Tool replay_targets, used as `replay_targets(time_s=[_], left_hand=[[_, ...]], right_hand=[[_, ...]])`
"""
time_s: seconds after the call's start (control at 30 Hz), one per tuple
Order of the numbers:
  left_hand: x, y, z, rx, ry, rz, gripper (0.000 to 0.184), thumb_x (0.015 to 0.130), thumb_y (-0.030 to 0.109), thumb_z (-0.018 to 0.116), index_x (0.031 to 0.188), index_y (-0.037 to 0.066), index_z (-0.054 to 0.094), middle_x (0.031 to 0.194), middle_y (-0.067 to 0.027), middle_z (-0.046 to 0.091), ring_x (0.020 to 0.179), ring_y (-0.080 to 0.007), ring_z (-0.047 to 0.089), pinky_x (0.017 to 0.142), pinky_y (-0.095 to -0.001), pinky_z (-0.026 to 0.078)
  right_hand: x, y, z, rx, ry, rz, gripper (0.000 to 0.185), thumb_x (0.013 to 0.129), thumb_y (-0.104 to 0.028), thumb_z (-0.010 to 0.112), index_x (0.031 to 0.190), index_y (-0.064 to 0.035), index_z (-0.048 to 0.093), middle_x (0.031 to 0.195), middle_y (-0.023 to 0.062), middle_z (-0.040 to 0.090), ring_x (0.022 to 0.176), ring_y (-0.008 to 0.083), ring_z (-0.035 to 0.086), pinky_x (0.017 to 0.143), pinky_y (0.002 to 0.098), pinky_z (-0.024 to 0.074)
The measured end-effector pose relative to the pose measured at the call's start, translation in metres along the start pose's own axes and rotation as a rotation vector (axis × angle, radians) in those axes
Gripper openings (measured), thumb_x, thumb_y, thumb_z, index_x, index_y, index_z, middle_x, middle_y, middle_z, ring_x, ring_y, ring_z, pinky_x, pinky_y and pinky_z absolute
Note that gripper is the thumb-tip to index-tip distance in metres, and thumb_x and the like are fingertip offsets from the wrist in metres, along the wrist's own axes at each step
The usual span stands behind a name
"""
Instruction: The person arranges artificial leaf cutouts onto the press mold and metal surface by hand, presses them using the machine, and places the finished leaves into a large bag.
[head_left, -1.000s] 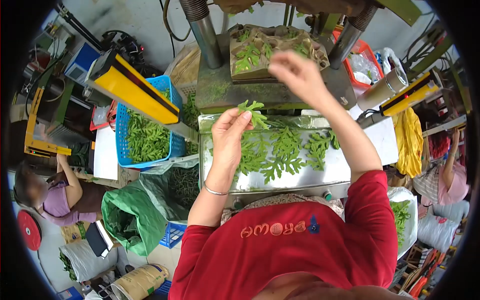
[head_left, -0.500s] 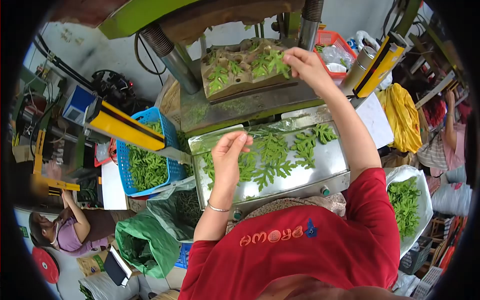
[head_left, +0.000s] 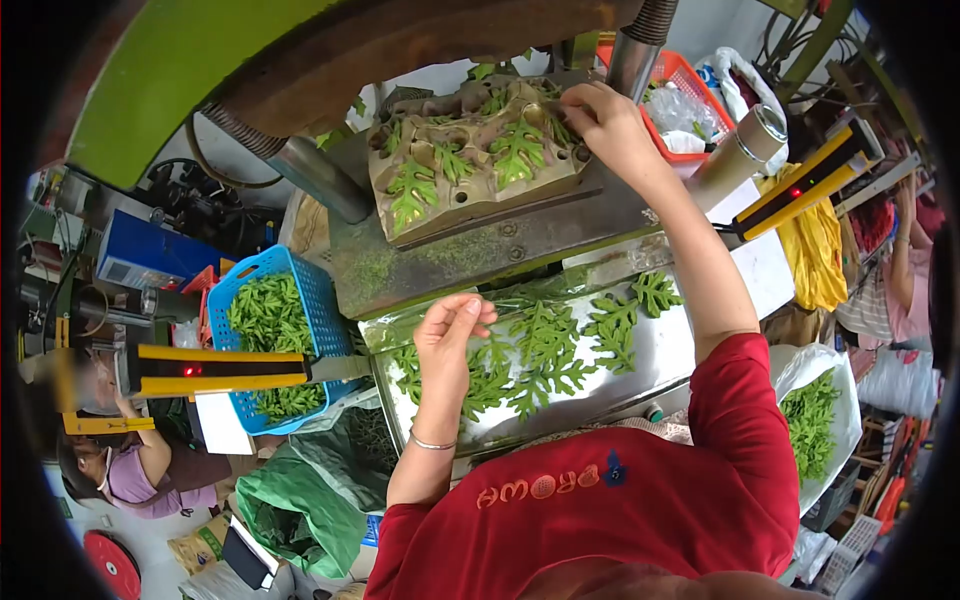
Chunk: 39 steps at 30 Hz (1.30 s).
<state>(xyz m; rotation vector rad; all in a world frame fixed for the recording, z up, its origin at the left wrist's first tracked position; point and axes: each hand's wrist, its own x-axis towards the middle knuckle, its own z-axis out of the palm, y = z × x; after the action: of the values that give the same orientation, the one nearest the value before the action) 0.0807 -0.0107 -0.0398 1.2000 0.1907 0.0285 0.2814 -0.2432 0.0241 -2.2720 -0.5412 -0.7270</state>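
Observation:
My right hand (head_left: 606,122) is at the right end of a brown mould block (head_left: 470,209), its fingers closed on a lobed green artificial leaf (head_left: 558,128) that they partly cover. Other leaves (head_left: 518,152) lie in the block's hollows. Above the near metal tray (head_left: 650,352), my left hand (head_left: 450,328) has its fingers curled in against the thumb; whatever they may hold is hidden. On that tray several green leaf sprays (head_left: 545,335) are spread out.
A blue basket (head_left: 318,300) full of leaves stands left, near a yellow-black bar (head_left: 220,370). Another such bar (head_left: 800,185) and a metal cylinder (head_left: 740,150) are right. A thick press column (head_left: 325,180) flanks the block. Another person (head_left: 150,470) sits far left.
My right hand has carried the leaf from in front of the block onto its right end. My left hand stays over the tray. The view has shifted, bringing the press closer.

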Motion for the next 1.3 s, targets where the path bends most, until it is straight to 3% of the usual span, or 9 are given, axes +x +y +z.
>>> replay_targets(time_s=[0.13, 0.33, 0.47, 0.63, 0.7, 1.0, 1.13, 1.2, 1.3], left_hand=[[0.005, 0.005, 0.002, -0.015, 0.034, -0.01, 0.012, 0.089, 0.008, 0.059, 0.098, 0.001, 0.064, 0.087, -0.0088, 0.068, 0.073, -0.0133, 0.063, 0.063, -0.0212, 0.047], [0.005, 0.01, -0.001, 0.006, 0.023, 0.031, 0.015, 0.09, 0.009, 0.058, 0.101, 0.001, 0.064, 0.089, -0.0089, 0.067, 0.073, -0.0138, 0.062, 0.062, -0.0215, 0.048], [0.012, 0.039, 0.018, 0.118, -0.063, 0.125, 0.02, 0.091, 0.012, 0.057, 0.106, 0.0, 0.061, 0.092, -0.0096, 0.066, 0.073, -0.0135, 0.062, 0.06, -0.0222, 0.047], [0.05, 0.111, 0.053, 0.103, -0.179, 0.306, 0.039, 0.091, 0.019, 0.057, 0.123, -0.003, 0.05, 0.1, -0.0134, 0.063, 0.075, -0.0156, 0.063, 0.06, -0.0204, 0.048], [0.073, 0.129, 0.073, 0.089, -0.227, 0.299, 0.038, 0.091, 0.016, 0.057, 0.12, -0.006, 0.051, 0.1, -0.0153, 0.063, 0.074, -0.0159, 0.063, 0.058, -0.019, 0.048], [0.133, 0.13, 0.098, 0.075, -0.205, 0.289, 0.019, 0.089, 0.011, 0.056, 0.101, -0.005, 0.057, 0.078, -0.0099, 0.065, 0.062, -0.0132, 0.061, 0.051, -0.0197, 0.046], [0.13, 0.121, 0.068, 0.429, -0.113, 0.306, 0.012, 0.09, 0.008, 0.051, 0.094, -0.001, 0.057, 0.075, -0.0094, 0.063, 0.061, -0.0134, 0.058, 0.051, -0.0203, 0.044], [0.116, 0.108, 0.049, 0.55, -0.092, 0.294, 0.011, 0.09, 0.008, 0.05, 0.096, 0.001, 0.056, 0.073, -0.0083, 0.062, 0.059, -0.0124, 0.055, 0.05, -0.0203, 0.042], [0.091, 0.085, 0.033, 0.395, -0.142, 0.284, 0.01, 0.092, 0.009, 0.05, 0.098, 0.002, 0.054, 0.071, -0.0067, 0.06, 0.06, -0.0143, 0.058, 0.054, -0.0209, 0.044]], right_hand=[[-0.001, -0.01, 0.0, 0.112, -0.177, 0.125, 0.014, 0.081, -0.004, 0.056, 0.092, 0.0029, 0.062, 0.08, 0.0074, 0.064, 0.061, 0.0174, 0.052, 0.058, 0.0283, 0.0424], [-0.004, -0.007, 0.006, 0.123, -0.147, 0.081, 0.015, 0.082, -0.004, 0.056, 0.093, 0.004, 0.062, 0.084, 0.0078, 0.065, 0.062, 0.0176, 0.054, 0.058, 0.0274, 0.0426], [-0.009, -0.01, 0.006, 0.171, -0.039, 0.119, 0.015, 0.08, -0.003, 0.054, 0.089, 0.0041, 0.063, 0.084, 0.0123, 0.064, 0.065, 0.0266, 0.057, 0.062, 0.0327, 0.0463], [-0.02, -0.051, -0.027, 0.156, 0.172, -0.035, 0.016, 0.081, -0.004, 0.055, 0.091, 0.0039, 0.064, 0.085, 0.0119, 0.064, 0.065, 0.0246, 0.057, 0.061, 0.0322, 0.0461], [-0.035, -0.078, -0.039, 0.244, 0.076, -0.02, 0.017, 0.082, -0.003, 0.056, 0.096, 0.0016, 0.063, 0.087, 0.009, 0.062, 0.068, 0.0172, 0.055, 0.061, 0.0272, 0.0439], [-0.092, -0.105, -0.024, 0.343, -0.208, -0.249, 0.012, 0.082, 0.0, 0.056, 0.092, 0.0, 0.063, 0.086, 0.0064, 0.062, 0.067, 0.0159, 0.054, 0.06, 0.0261, 0.043], [-0.066, -0.099, -0.014, 0.544, -0.194, -0.089, 0.014, 0.083, -0.004, 0.053, 0.094, -0.0016, 0.061, 0.085, 0.0068, 0.062, 0.066, 0.0192, 0.058, 0.06, 0.0288, 0.0462], [-0.039, -0.114, -0.014, 0.994, -0.101, 0.259, 0.016, 0.086, -0.003, 0.05, 0.099, -0.0006, 0.059, 0.085, 0.0068, 0.063, 0.064, 0.015, 0.059, 0.058, 0.0239, 0.0464], [0.009, -0.113, 0.01, 1.232, 0.082, 0.332, 0.017, 0.088, -0.002, 0.048, 0.101, 0.0017, 0.057, 0.086, 0.008, 0.063, 0.063, 0.0115, 0.06, 0.056, 0.0194, 0.0458]])
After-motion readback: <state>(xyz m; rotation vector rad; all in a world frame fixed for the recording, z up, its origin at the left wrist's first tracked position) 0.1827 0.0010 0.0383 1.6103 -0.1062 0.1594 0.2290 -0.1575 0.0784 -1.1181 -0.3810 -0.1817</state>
